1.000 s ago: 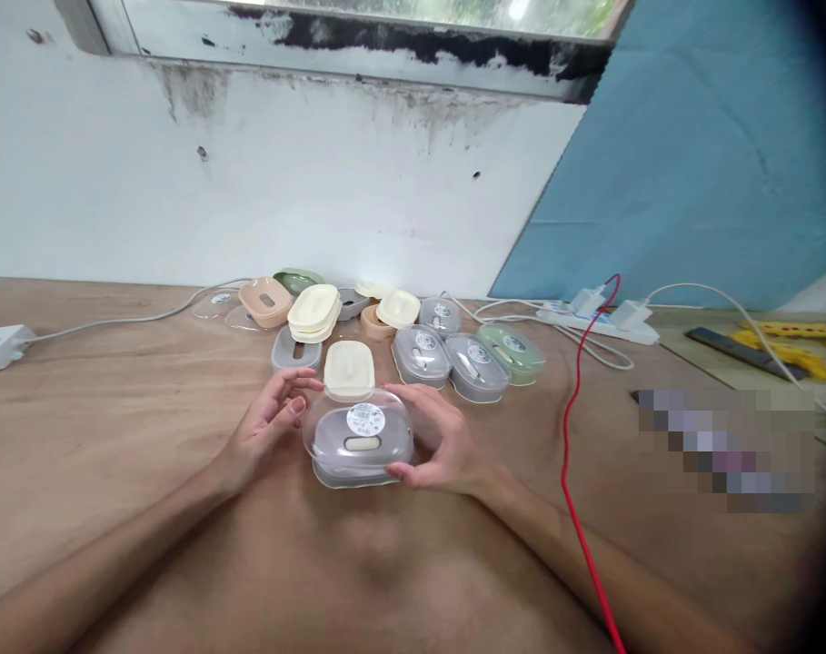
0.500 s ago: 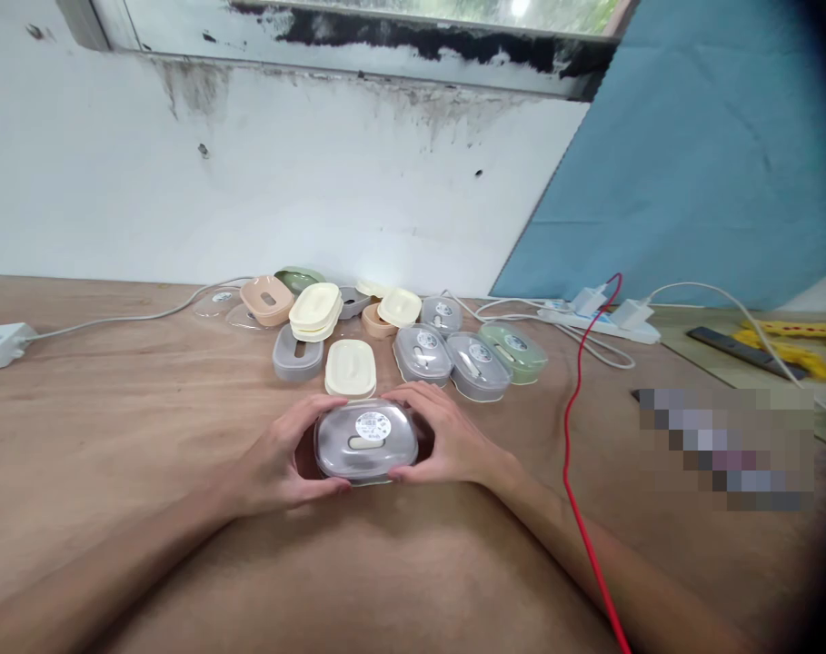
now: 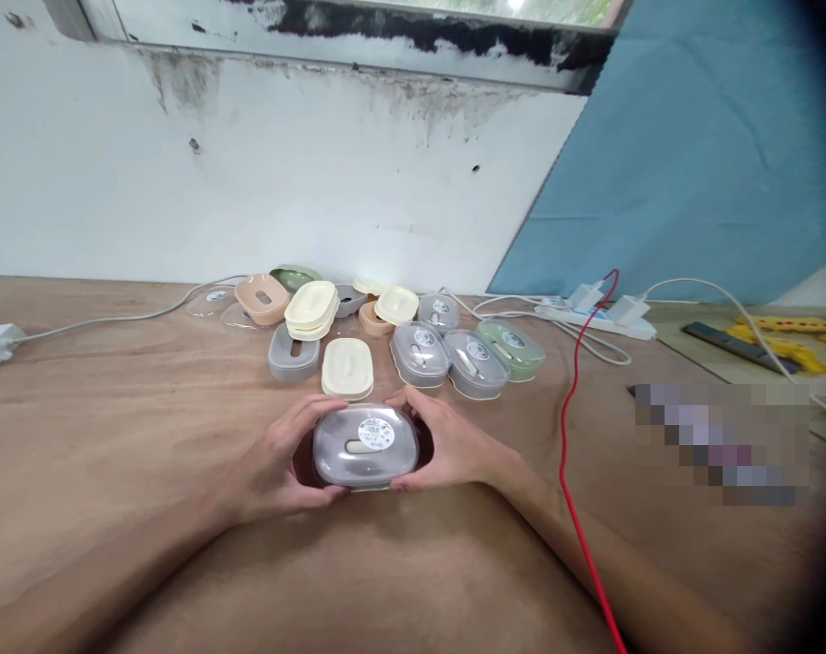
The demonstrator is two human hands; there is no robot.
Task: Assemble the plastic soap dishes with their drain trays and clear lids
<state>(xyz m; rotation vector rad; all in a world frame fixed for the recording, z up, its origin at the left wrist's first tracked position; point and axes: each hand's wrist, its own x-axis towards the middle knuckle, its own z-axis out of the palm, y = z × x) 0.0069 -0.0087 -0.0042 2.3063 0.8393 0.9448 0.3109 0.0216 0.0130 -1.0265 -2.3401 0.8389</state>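
Left hand (image 3: 276, 463) and right hand (image 3: 460, 445), thumbs and fingers pinching the grey box (image 3: 368, 468) between them | box just this side of cream pieces (image 3: 348, 368) | round white label (image 3: 376, 433) on top, print unreadable

Stretches bare left forearm (image 3: 160, 540) inward from the lower left and bare right forearm (image 3: 590, 536) inward from the lower right. Shows right wrist (image 3: 504, 468) slightly higher in view than left wrist (image 3: 233, 495). Holds left hand (image 3: 276, 463) and right hand (image 3: 463, 445) opposite each other with palms facing inward, near but not touching. Curves fingers (image 3: 313, 411) round the far side and bends thumbs (image 3: 323, 497) in along the near side, shaping each hand like a C. Grips with both at once.
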